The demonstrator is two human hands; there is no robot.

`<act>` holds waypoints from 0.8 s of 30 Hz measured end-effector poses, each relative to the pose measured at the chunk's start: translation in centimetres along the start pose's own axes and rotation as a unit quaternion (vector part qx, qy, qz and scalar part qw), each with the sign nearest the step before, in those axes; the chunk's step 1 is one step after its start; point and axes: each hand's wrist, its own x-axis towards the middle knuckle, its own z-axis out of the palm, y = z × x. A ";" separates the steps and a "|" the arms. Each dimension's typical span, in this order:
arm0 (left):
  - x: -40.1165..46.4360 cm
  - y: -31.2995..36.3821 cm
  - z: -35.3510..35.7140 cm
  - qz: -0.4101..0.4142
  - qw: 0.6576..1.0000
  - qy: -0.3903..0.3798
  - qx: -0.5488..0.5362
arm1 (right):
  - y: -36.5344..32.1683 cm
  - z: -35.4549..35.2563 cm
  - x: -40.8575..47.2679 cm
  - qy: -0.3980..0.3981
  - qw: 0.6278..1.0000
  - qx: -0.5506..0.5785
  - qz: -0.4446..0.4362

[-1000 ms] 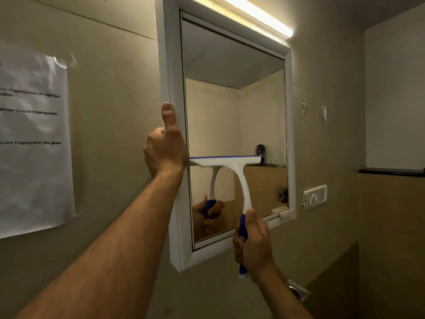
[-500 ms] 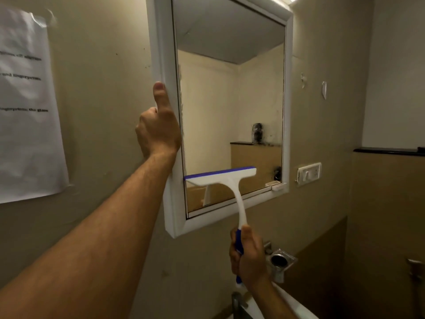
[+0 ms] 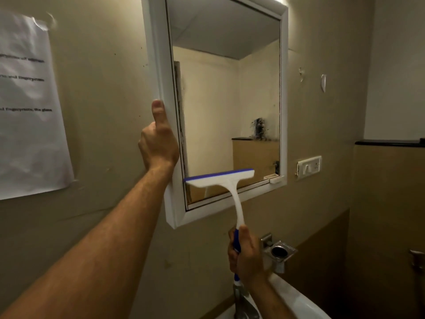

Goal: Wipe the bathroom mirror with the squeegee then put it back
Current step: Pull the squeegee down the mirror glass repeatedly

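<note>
The bathroom mirror (image 3: 230, 93) hangs on the beige wall in a thick white frame (image 3: 158, 65). My left hand (image 3: 158, 143) grips the frame's left edge, thumb pointing up along it. A white squeegee (image 3: 220, 180) with a blue blade strip lies against the glass near the mirror's bottom left. My right hand (image 3: 247, 254) holds its blue handle below the frame, fingers wrapped around it.
A printed paper sheet (image 3: 30, 107) is stuck to the wall at left. A metal holder (image 3: 279, 252) sits on the wall below the mirror, above a white sink (image 3: 296, 302) and tap (image 3: 243, 305). A switch plate (image 3: 308, 166) is right of the mirror.
The squeegee has slid down the glass from mid-height to near the bottom edge. My view has tilted down, bringing the sink and holder into sight. My left hand stays on the frame.
</note>
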 end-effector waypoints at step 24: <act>-4.7 -4.6 -0.6 -0.030 0.999 -0.012 -0.021 | -1.5 -1.6 -1.6 0.023 0.996 -0.070 0.049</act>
